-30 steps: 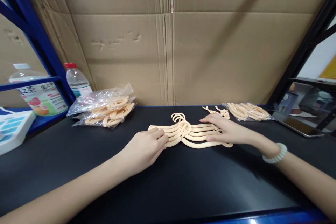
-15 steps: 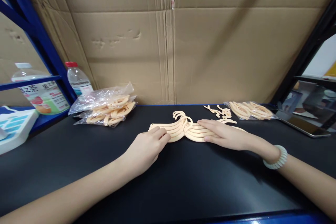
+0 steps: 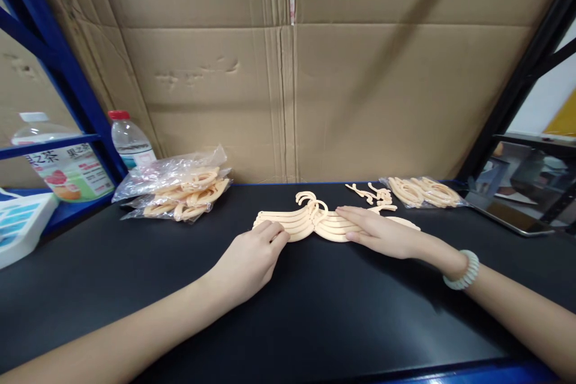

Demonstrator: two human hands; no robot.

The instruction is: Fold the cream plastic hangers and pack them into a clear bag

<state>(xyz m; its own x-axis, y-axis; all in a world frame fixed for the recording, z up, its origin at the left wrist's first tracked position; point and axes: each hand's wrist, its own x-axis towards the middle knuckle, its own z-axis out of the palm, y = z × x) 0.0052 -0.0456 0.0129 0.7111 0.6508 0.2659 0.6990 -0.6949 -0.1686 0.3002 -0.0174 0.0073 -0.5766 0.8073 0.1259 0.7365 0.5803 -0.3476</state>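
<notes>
Hands (image 3: 249,255) (image 3: 380,231) & forearms (image 3: 180,309) bare; pale-grn bracelet (image 3: 470,270), rounded beads, R wrist (image 3: 456,261).

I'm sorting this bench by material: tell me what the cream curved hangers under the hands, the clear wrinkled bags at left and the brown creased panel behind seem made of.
Cream curved hangers: probably moulded plastic, satin; smooth, even-coloured, rounded arms.
Clear wrinkled bags: likely thin plastic film, glossy; see-through with bright highlights.
Brown creased panel: apparently cardboard, matte; straight folds and dents.

Black table (image 3: 288,318). On it: hangers (image 3: 328,231) beneath my left hand (image 3: 252,258) and right hand (image 3: 382,232); bagged hangers (image 3: 193,195) beyond my left; loose pieces (image 3: 382,195), second bag (image 3: 425,192) beyond my right.
</notes>
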